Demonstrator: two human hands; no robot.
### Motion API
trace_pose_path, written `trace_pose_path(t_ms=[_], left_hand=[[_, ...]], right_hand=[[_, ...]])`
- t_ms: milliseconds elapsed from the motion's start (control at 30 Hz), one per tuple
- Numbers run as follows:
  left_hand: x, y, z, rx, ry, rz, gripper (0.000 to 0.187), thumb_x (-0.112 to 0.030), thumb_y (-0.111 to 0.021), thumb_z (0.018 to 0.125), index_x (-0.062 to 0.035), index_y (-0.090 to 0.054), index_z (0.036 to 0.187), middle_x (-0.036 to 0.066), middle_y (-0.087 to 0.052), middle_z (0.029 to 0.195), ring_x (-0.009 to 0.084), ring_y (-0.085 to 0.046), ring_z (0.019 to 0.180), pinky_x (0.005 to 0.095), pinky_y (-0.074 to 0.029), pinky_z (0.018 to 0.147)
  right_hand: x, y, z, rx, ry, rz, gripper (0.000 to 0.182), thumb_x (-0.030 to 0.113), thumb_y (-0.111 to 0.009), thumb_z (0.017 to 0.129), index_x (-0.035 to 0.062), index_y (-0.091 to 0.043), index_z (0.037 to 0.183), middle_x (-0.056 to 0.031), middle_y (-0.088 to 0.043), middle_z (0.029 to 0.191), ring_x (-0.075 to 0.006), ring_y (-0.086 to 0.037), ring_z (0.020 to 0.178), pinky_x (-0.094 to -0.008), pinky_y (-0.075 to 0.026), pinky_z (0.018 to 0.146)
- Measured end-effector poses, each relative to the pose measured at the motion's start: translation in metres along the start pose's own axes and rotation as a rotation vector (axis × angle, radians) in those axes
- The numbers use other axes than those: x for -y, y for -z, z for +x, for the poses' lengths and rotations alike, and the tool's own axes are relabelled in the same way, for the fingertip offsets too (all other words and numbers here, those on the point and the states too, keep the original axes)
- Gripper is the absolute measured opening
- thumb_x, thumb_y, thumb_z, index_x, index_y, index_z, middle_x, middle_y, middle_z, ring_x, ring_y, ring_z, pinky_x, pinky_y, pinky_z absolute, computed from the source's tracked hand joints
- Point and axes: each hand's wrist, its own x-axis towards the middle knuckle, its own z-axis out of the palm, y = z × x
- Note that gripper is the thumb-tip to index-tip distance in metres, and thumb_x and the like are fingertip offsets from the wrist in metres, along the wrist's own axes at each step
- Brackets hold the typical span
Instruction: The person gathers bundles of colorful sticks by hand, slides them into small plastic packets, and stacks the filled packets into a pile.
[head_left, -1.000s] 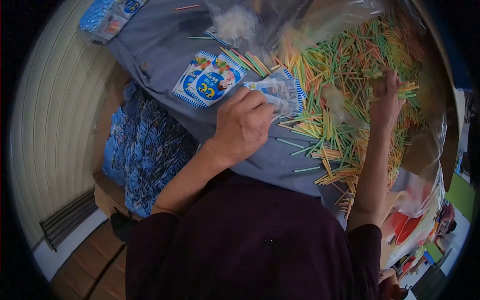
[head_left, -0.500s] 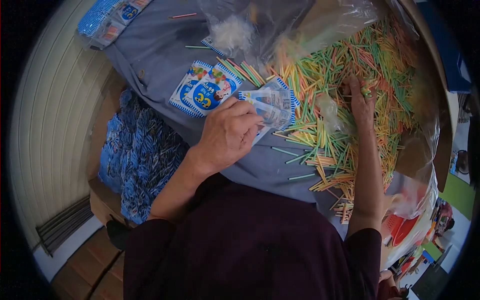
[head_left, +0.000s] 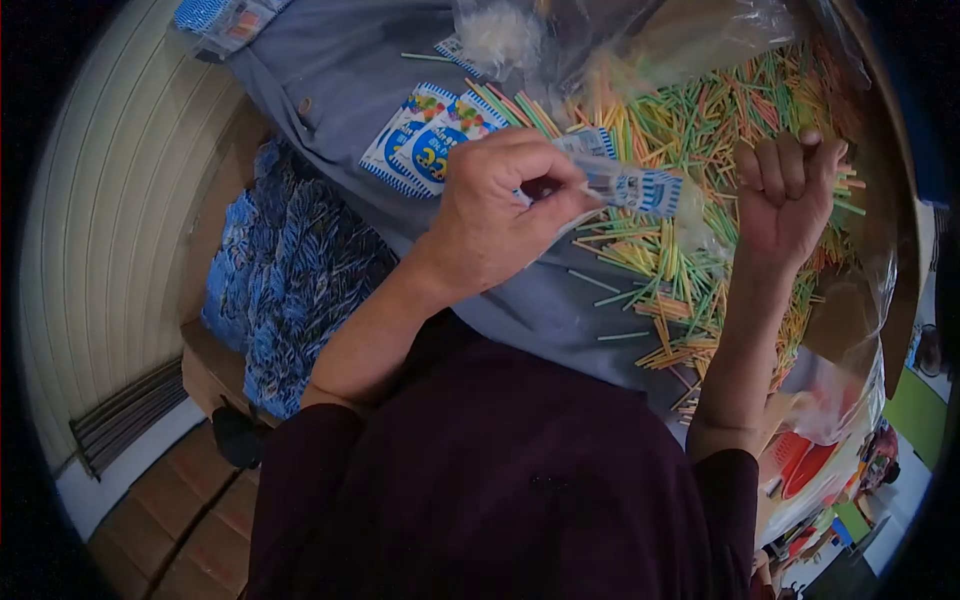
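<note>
My left hand (head_left: 505, 205) pinches a small clear plastic packet (head_left: 640, 188) with blue-and-white striped edging and blue print. The packet points right, over the edge of a heap of thin coloured sticks (head_left: 690, 130) in green, yellow, orange and pink. Above that heap my right hand (head_left: 785, 200) is raised with its fingers curled in. Orange and green ends of several sticks (head_left: 850, 185) stick out beside its fingertips; the rest of its grip is hidden. Just behind my left hand, printed blue-and-white packets (head_left: 428, 150) overlap on the grey cloth (head_left: 340, 90).
Clear plastic sheeting (head_left: 690, 40) lies at the back, by a white tuft (head_left: 498, 42). A filled packet bundle (head_left: 235, 22) sits at the upper left. Patterned blue fabric (head_left: 290, 290) fills a cardboard box at left. A red basket (head_left: 800, 465) stands lower right.
My right hand has come up out of the heap, fingers curled, with stick ends showing beside it. My left hand has moved right and turned, bringing the clear packet along.
</note>
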Motion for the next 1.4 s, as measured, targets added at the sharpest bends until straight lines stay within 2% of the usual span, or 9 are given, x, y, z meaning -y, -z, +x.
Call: trace_pose_path(t_ms=[100, 167, 267, 667, 1133, 1200, 1233, 1333, 1400], left_hand=[[0.001, -0.014, 0.008, 0.006, -0.014, -0.009, 0.011, 0.002, -0.078, 0.073, 0.0012, -0.068, 0.077, 0.003, -0.064, 0.072, 0.0083, -0.058, 0.066, 0.023, -0.047, 0.061], [0.004, -0.021, 0.013, -0.018, -0.019, -0.011, 0.012, 0.0, -0.079, 0.075, 0.0016, -0.069, 0.08, 0.002, -0.066, 0.074, 0.0064, -0.06, 0.067, 0.0214, -0.048, 0.061], [0.008, -0.022, 0.015, -0.074, 0.043, -0.04, 0.009, 0.001, -0.078, 0.077, 0.001, -0.071, 0.083, 0.001, -0.068, 0.075, 0.0051, -0.062, 0.069, 0.0199, -0.05, 0.061], [0.03, -0.003, 0.019, -0.136, 0.018, -0.096, 0.01, -0.003, -0.079, 0.077, 0.0012, -0.072, 0.083, 0.005, -0.071, 0.074, 0.0068, -0.066, 0.068, 0.0206, -0.053, 0.061], [0.021, -0.038, 0.034, 0.009, 0.076, -0.127, 0.011, -0.004, -0.079, 0.077, 0.0009, -0.073, 0.085, 0.004, -0.07, 0.073, 0.0058, -0.062, 0.066, 0.0215, -0.05, 0.06], [0.024, -0.039, 0.034, 0.023, 0.094, -0.14, 0.011, -0.004, -0.079, 0.078, 0.0009, -0.073, 0.085, 0.003, -0.069, 0.073, 0.0058, -0.062, 0.066, 0.0216, -0.05, 0.06], [0.024, -0.041, 0.035, 0.029, 0.114, -0.206, 0.012, -0.004, -0.079, 0.078, 0.0009, -0.073, 0.086, 0.003, -0.069, 0.073, 0.0055, -0.062, 0.066, 0.0215, -0.05, 0.06], [0.018, -0.049, 0.038, 0.068, 0.099, -0.257, 0.012, -0.004, -0.079, 0.078, 0.0011, -0.073, 0.087, 0.003, -0.069, 0.073, 0.0049, -0.061, 0.067, 0.0213, -0.049, 0.061], [0.012, -0.056, 0.039, 0.093, 0.061, -0.244, 0.012, -0.004, -0.079, 0.078, 0.0013, -0.073, 0.087, 0.002, -0.069, 0.073, 0.0045, -0.061, 0.068, 0.0211, -0.049, 0.061]], right_hand=[[-0.017, -0.024, 0.008, 0.012, -0.011, 0.028, 0.037, 0.039, -0.044, 0.104, 0.0081, -0.062, 0.093, 0.0066, -0.021, 0.055, -0.007, -0.015, 0.047, -0.0261, -0.021, 0.051], [-0.025, -0.025, 0.02, 0.321, -0.062, 0.036, 0.045, 0.045, -0.039, 0.104, 0.0083, -0.065, 0.101, 0.0039, -0.043, 0.059, -0.0088, -0.037, 0.053, -0.0295, -0.036, 0.059], [-0.027, -0.061, 0.02, 0.136, -0.005, -0.301, 0.053, 0.052, -0.041, 0.1, 0.0037, -0.063, 0.099, 0.0005, -0.046, 0.063, -0.0125, -0.044, 0.06, -0.0305, -0.037, 0.065], [-0.025, 0.001, 0.027, 0.174, 0.002, -0.423, 0.061, 0.059, -0.039, 0.098, 0.003, -0.063, 0.104, -0.0068, -0.055, 0.077, -0.02, -0.053, 0.076, -0.036, -0.041, 0.076], [0.002, -0.018, 0.006, 0.276, 0.195, -0.64, 0.071, 0.067, -0.037, 0.094, 0.0021, -0.063, 0.11, -0.0154, -0.066, 0.093, -0.0288, -0.062, 0.095, -0.0424, -0.045, 0.09], [0.025, -0.002, 0.008, 0.388, 0.092, -0.447, 0.085, 0.075, -0.033, 0.089, 0.0011, -0.062, 0.118, -0.0272, -0.06, 0.121, -0.0395, -0.052, 0.123, -0.0506, -0.036, 0.107], [0.027, -0.005, 0.004, 0.385, 0.094, -0.446, 0.085, 0.075, -0.033, 0.089, 0.0011, -0.062, 0.118, -0.0272, -0.06, 0.121, -0.0395, -0.052, 0.123, -0.0506, -0.036, 0.107], [0.021, -0.029, -0.01, 0.206, 0.139, -0.621, 0.085, 0.075, -0.03, 0.09, 0.0002, -0.062, 0.118, -0.0241, -0.061, 0.122, -0.036, -0.053, 0.122, -0.0501, -0.036, 0.108], [0.005, -0.034, -0.017, 0.151, 0.069, -1.048, 0.086, 0.073, -0.027, 0.092, -0.0004, -0.063, 0.118, -0.0202, -0.061, 0.124, -0.0321, -0.052, 0.124, -0.048, -0.034, 0.109]])
